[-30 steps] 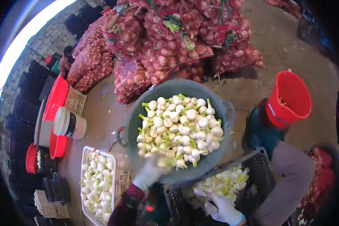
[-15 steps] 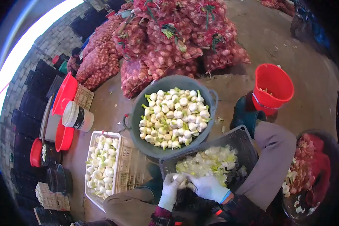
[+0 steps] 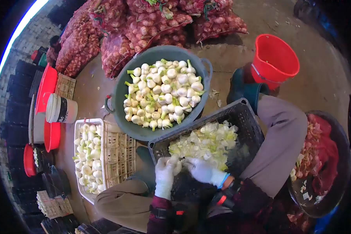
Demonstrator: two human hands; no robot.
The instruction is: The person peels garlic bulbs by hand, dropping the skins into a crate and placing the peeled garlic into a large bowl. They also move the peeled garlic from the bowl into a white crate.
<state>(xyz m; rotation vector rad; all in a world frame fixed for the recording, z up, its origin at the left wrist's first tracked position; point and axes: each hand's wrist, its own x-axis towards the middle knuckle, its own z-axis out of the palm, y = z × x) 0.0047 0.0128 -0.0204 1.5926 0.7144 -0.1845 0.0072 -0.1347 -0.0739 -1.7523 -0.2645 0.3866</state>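
My left hand (image 3: 165,174), in a white glove, is closed around what looks like a pale garlic bulb (image 3: 177,168), mostly hidden by the fingers. Beside it my gloved right hand (image 3: 205,172) is pinched shut, and whatever is between its fingers is too small to make out. Both hands are over the near edge of a black crate (image 3: 247,123) that holds a heap of pale green and white peelings (image 3: 206,142). Just beyond stands a big grey-green tub (image 3: 123,84) full of trimmed garlic bulbs (image 3: 165,93) with short green stems.
On the left, a white crate (image 3: 119,158) holds more trimmed bulbs. A red bucket (image 3: 277,58) stands at right, above a dark basin (image 3: 327,206) with unpeeled garlic and red netting. Full net bags (image 3: 144,29) are piled behind; buckets and red basins (image 3: 52,134) line the left.
The view has shifted, so the tub and crates appear farther left and higher. My hands, close together before, are now slightly apart, the right one drawn off to the right.
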